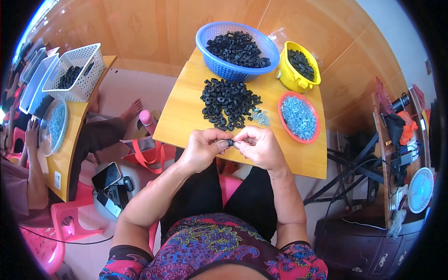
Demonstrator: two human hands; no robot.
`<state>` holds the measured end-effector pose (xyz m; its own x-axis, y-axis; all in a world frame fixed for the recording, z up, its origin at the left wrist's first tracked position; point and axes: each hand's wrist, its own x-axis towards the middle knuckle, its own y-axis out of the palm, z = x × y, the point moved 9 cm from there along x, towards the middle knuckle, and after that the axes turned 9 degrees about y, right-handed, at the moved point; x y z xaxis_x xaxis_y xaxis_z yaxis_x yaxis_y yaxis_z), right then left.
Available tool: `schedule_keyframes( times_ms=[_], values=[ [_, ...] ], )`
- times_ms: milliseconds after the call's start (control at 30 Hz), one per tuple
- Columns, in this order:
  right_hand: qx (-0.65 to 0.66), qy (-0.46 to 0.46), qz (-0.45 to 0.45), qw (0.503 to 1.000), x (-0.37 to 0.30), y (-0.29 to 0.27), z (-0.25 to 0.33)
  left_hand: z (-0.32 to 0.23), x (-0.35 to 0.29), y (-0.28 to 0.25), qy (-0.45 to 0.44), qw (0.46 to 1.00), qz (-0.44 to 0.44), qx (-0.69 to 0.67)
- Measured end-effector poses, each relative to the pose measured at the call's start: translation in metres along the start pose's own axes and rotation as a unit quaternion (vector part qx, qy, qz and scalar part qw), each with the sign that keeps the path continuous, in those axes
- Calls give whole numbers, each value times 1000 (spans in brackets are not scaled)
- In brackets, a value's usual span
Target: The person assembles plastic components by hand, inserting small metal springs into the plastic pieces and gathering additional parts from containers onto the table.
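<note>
Over the near edge of the wooden table [186, 112], my two hands meet around one small black plastic part [229, 143]. My left hand [203, 148] pinches it between thumb and fingers. From the other side, my right hand [259, 147] has its fingertips closed at the part; whether a screw is between them is too small to make out. Just beyond my hands lies a loose heap of black plastic parts [228, 102]. A little pile of silvery screws [261, 117] touches its right side. Farther right, a red dish [281, 116] is full of screws.
At the back stand a blue basket [219, 69] and a yellow bucket [291, 79], both holding black parts. On the left, another person [28, 172] sits at a second table with a white basket [91, 70]. A small fan [420, 190] is at right.
</note>
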<state>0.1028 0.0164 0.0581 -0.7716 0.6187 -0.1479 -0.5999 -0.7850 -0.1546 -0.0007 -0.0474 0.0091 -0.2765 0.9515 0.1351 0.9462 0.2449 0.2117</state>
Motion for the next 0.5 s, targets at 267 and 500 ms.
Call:
schedule_keyframes(
  times_ms=[267,500],
  values=[
    [-108,-17,-48,993,3,0,-14,-4,-2,0,19,994,-23,107],
    [105,16,126,986,15,0,-23,-3,1,0,26,999,28,30]
  ],
)
